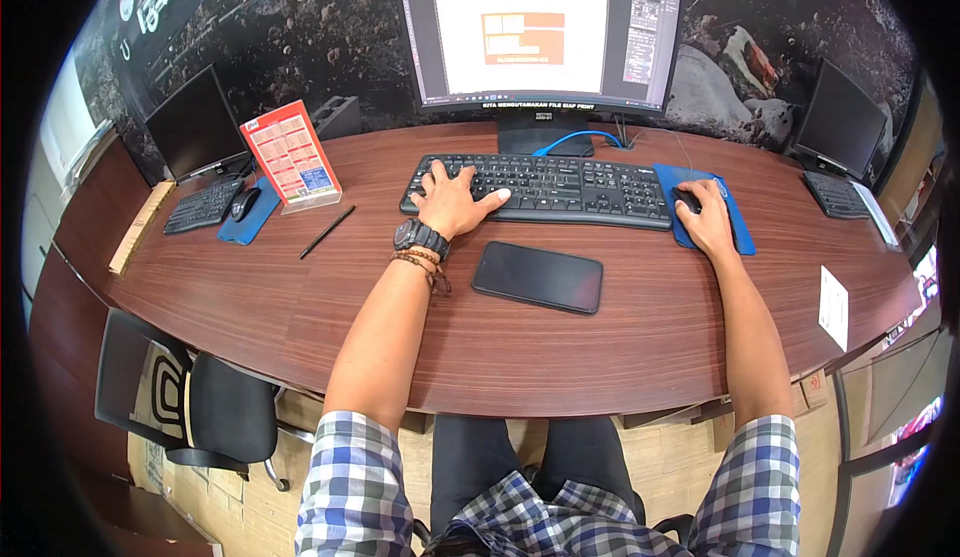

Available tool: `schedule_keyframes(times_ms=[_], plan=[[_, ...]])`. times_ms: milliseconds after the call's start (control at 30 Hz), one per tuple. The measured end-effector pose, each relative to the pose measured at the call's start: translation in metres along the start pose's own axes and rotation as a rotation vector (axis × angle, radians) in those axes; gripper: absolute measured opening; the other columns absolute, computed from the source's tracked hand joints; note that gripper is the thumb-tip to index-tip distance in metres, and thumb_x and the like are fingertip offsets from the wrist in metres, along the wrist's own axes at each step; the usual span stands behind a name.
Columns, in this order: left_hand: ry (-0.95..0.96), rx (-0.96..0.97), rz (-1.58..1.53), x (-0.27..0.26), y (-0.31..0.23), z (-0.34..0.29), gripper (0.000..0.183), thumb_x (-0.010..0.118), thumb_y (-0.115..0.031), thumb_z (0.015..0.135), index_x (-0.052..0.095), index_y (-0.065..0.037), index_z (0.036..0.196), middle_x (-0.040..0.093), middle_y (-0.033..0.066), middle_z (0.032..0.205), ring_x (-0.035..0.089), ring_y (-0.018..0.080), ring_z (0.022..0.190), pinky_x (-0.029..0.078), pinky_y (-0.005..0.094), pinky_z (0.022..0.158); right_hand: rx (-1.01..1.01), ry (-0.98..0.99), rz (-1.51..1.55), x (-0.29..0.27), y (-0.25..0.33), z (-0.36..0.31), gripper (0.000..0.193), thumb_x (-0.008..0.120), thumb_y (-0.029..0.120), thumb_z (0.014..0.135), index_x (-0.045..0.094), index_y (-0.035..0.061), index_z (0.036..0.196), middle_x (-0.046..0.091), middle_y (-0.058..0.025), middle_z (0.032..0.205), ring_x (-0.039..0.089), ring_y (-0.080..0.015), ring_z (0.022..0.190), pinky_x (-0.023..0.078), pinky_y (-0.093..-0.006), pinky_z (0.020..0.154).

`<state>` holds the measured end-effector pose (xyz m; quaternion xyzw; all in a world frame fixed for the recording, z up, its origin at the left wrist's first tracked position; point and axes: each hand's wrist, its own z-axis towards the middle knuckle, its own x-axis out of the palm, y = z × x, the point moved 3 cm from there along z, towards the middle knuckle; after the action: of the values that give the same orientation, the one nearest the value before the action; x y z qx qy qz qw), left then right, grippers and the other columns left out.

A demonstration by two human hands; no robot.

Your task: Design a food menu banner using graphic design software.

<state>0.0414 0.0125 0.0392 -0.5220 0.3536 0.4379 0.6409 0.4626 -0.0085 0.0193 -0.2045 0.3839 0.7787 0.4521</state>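
My left hand rests on the left part of a black keyboard, fingers spread over the keys and thumb stretched out to the right. A dark watch and beaded bracelets circle that wrist. To the right of the keyboard, my right hand is wrapped over a black computer mouse, which my palm and fingers partly cover. The mouse sits on a blue mouse pad. Behind the keyboard stands a curved monitor, its lit screen showing an orange and white layout in an editing program.
A black smartphone lies face up near me. On the left are a black pen, a red calendar card in a clear stand, and a second keyboard. White paper lies at right. An office chair stands lower left.
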Motion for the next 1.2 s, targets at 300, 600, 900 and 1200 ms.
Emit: schedule_keyframes(times_ms=[300,600,900,1200], plan=[[-0.028,-0.040,0.077,0.006,0.001,0.002,0.090,0.061,-0.075,0.079,0.050,-0.014,0.144,0.018,0.0330,0.156,0.016,0.0512,0.145,0.017,0.0682,0.112,-0.003,0.001,0.005,-0.001,0.001,0.001,0.032,0.065,0.017,0.080,0.069,0.0035,0.109,0.061,-0.0151,0.114,0.060,-0.0334,0.109,0.048,-0.0400,0.096],[-0.126,-0.071,0.014,0.003,0.031,-0.003,0.098,0.069,-0.068,0.078,0.039,-0.008,0.149,0.025,0.0341,0.152,0.022,0.0510,0.143,0.020,0.0643,0.113,-0.003,0.000,0.018,0.001,0.001,0.001,0.032,0.065,0.016,0.080,0.069,0.0037,0.108,0.062,-0.0151,0.112,0.060,-0.0334,0.109,0.048,-0.0394,0.097],[-0.093,-0.078,0.016,-0.001,0.025,-0.007,0.095,0.069,-0.066,0.079,0.043,-0.005,0.147,0.032,0.0319,0.149,0.026,0.0470,0.141,0.024,0.0584,0.114,-0.005,-0.003,0.004,-0.001,-0.001,0.001,0.031,0.065,0.015,0.079,0.070,0.0034,0.107,0.063,-0.0153,0.111,0.060,-0.0333,0.109,0.048,-0.0392,0.096],[-0.086,-0.079,0.042,0.001,0.025,-0.005,0.096,0.067,-0.068,0.080,0.043,-0.004,0.147,0.033,0.0318,0.148,0.026,0.0470,0.141,0.023,0.0580,0.114,0.002,0.006,0.001,-0.002,0.001,0.002,0.032,0.064,0.016,0.079,0.070,0.0033,0.108,0.063,-0.0156,0.112,0.061,-0.0335,0.109,0.048,-0.0398,0.097]])
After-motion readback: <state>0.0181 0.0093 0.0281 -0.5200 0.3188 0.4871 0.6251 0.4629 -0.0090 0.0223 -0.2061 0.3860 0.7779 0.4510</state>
